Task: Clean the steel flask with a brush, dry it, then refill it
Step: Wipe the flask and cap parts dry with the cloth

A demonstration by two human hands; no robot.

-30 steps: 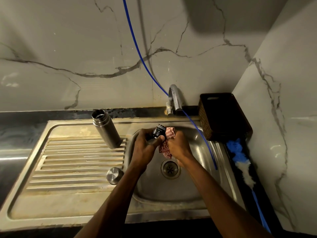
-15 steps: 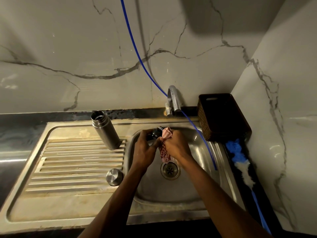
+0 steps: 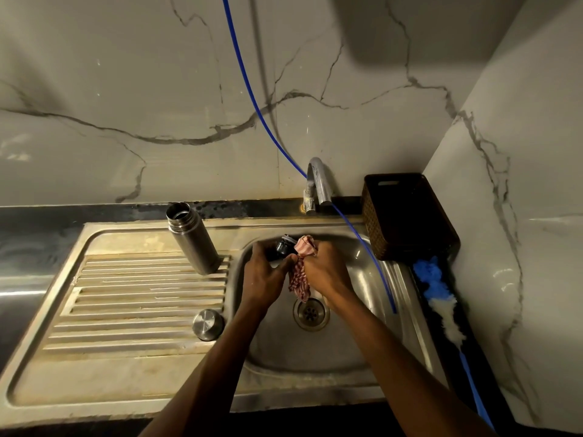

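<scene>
We see a dark woven basket (image 3: 407, 216) in the corner by the marble wall (image 3: 126, 89), a blue hose (image 3: 252, 99) running down past the tap (image 3: 318, 181) into the sink (image 3: 362, 335).

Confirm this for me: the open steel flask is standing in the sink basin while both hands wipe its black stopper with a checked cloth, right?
Not quite. The head view shows the steel flask standing on the ribbed drainboard, not in the basin. The rest holds.
</scene>
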